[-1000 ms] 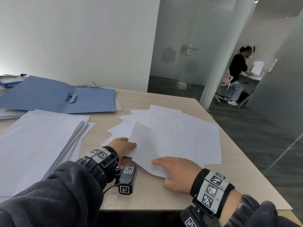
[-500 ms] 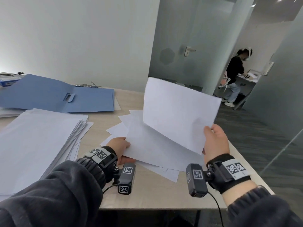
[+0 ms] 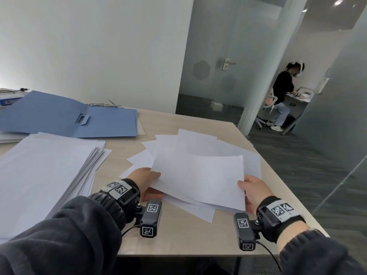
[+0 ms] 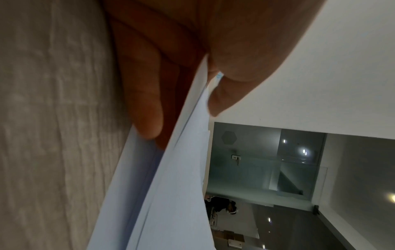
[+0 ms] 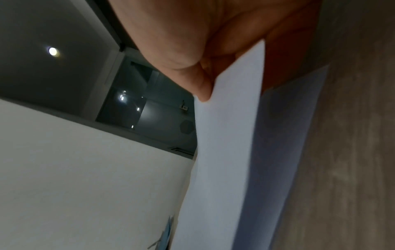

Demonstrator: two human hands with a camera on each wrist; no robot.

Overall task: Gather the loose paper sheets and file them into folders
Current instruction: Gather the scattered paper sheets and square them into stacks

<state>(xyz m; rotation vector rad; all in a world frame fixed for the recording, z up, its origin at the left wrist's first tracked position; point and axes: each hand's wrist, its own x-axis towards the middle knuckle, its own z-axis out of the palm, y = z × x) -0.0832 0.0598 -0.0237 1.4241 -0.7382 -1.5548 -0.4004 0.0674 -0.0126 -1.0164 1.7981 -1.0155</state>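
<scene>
Loose white sheets (image 3: 200, 153) lie fanned on the wooden table (image 3: 178, 239) in front of me. My left hand (image 3: 146, 180) pinches the left edge of a few gathered sheets (image 4: 181, 169), thumb on top and fingers (image 4: 147, 108) underneath. My right hand (image 3: 253, 190) pinches the right edge of the top sheet (image 3: 200, 179), thumb above and fingers below; this sheet (image 5: 226, 135) lies across the gathered ones. An open blue folder (image 3: 67, 118) lies at the far left of the table.
A thick stack of white paper (image 3: 41, 175) covers the near left of the table. The table's right edge (image 3: 286, 187) drops to dark carpet. Behind a glass partition (image 3: 224, 62) another person (image 3: 282, 96) sits at a desk.
My right hand first lifted one sheet off the pile and held it up, then lowered it onto the sheets my left hand holds. My left hand stayed in place.
</scene>
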